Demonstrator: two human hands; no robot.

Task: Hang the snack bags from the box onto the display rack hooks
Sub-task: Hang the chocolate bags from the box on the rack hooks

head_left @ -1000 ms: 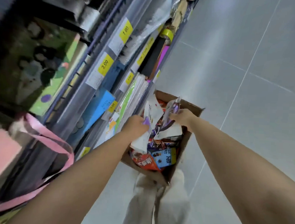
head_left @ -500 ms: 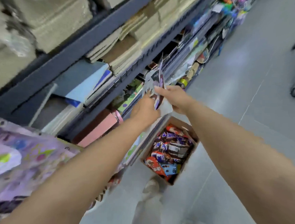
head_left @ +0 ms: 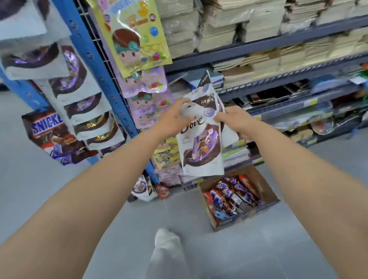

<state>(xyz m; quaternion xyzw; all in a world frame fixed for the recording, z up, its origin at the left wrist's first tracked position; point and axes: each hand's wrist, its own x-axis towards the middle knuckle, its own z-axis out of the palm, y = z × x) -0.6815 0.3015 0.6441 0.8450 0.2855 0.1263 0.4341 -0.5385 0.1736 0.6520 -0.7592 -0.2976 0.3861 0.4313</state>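
Note:
I hold white and purple Dove snack bags (head_left: 199, 144) in front of me with both hands. My left hand (head_left: 173, 120) pinches the top left of the front bag. My right hand (head_left: 234, 122) grips the top right, with at least one more bag behind it. Below them on the floor stands the open cardboard box (head_left: 269, 193), filled with Snickers bags (head_left: 233, 196). To the left is the blue display rack (head_left: 91, 57), where a column of matching Dove bags (head_left: 83, 105) hangs, with a Snickers bag (head_left: 52, 135) lower left.
Yellow and purple candy bags (head_left: 133, 31) hang on the rack's wire side. Grey shelves (head_left: 267, 44) with stacked paper goods run behind to the right. A Dove bag (head_left: 143, 188) lies at the rack's foot. My light trouser leg (head_left: 167, 256) is over the grey floor.
Both hands lifted the Dove bags out of the box and up to chest height. My view swung up and left, from the box and shelves to the rack with hanging bags.

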